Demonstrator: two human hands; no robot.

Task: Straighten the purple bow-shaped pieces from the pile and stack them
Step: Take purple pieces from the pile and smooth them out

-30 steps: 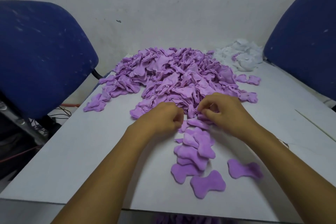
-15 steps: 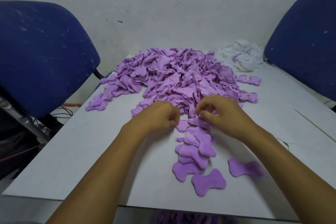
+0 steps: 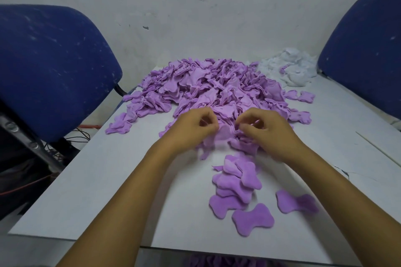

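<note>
Left hand [image 3: 191, 129] grip pinching purple piece [image 3: 223, 132] at pile [image 3: 208, 91] edge, right hand [image 3: 269, 131] grip pinching its other side

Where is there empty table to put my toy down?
Bare table lies left of the left hand, below the big purple pile. Another patch sits right of the right hand. It is crowded by the small stack.

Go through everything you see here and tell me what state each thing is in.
Pile: heaped, crumpled.
Stack: flattened pieces, loosely overlapped.
Two loose pieces: flat, beside the stack.
Left hand: fingers curled at the pile's near edge.
Right hand: pinching a piece.
White scraps: heaped.
</note>
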